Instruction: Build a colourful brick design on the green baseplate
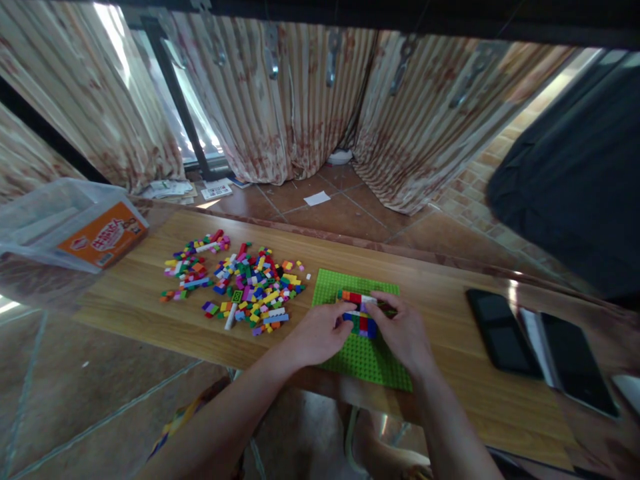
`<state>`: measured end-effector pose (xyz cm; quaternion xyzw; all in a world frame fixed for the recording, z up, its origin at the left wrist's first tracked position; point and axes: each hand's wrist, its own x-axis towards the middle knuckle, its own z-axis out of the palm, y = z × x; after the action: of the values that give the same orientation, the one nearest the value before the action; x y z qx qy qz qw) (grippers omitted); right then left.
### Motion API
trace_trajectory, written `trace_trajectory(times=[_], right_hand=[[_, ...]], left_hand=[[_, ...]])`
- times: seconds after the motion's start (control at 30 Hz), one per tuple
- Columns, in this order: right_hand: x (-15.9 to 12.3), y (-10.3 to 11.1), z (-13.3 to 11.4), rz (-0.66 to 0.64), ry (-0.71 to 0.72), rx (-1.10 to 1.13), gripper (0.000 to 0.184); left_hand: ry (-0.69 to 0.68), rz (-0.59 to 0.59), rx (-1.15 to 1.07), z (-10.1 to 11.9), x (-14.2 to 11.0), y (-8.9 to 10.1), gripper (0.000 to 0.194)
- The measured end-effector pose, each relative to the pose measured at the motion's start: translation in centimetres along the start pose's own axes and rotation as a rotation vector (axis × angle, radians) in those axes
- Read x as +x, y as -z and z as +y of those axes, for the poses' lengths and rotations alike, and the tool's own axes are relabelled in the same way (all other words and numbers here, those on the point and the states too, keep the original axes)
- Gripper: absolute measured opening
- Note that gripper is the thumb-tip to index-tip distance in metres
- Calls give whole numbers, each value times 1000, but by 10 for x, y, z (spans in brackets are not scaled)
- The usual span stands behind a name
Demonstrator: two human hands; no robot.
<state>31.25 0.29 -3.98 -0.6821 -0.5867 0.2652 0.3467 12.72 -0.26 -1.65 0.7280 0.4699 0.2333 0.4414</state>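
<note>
A green studded baseplate (360, 363) lies on the wooden table with a block of multicoloured toy bricks (364, 325) built on it. From the left, my left hand (323, 330) curls its fingers and thumb against the bricks. My right hand (404, 331) grips their right side, its thumb and fingers bent round the upper edge near a white brick. Red, blue, white, green and orange bricks show between the hands. The fingers hide part of the build, so I cannot tell whether a loose brick is pinched among them.
Several heaps of loose toy bricks (255, 283) spread over the wooden table (150, 317) to the left. A clear plastic bin (35, 220) with an orange label stands at the far left. Two dark tablets, one black (500, 330) and one beside it (577, 360), lie to the right.
</note>
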Motion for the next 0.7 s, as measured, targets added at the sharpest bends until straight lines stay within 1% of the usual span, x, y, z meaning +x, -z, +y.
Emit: trace_trajectory(times=[0.27, 0.43, 0.5, 0.57, 0.7], right_hand=[[1, -4, 0, 5, -54, 69, 41], [2, -6, 2, 8, -46, 91, 42], [2, -4, 3, 0, -38, 147, 43], [2, 1, 3, 42, -35, 257, 43], [1, 14, -1, 267, -61, 429, 37]], left_hand=[[-7, 0, 18, 0, 1, 0, 39], [26, -10, -71, -4, 2, -1, 38], [54, -12, -166, -5, 3, 0, 35], [115, 14, -316, -5, 3, 0, 33], [264, 83, -806, -1, 1, 3, 28]])
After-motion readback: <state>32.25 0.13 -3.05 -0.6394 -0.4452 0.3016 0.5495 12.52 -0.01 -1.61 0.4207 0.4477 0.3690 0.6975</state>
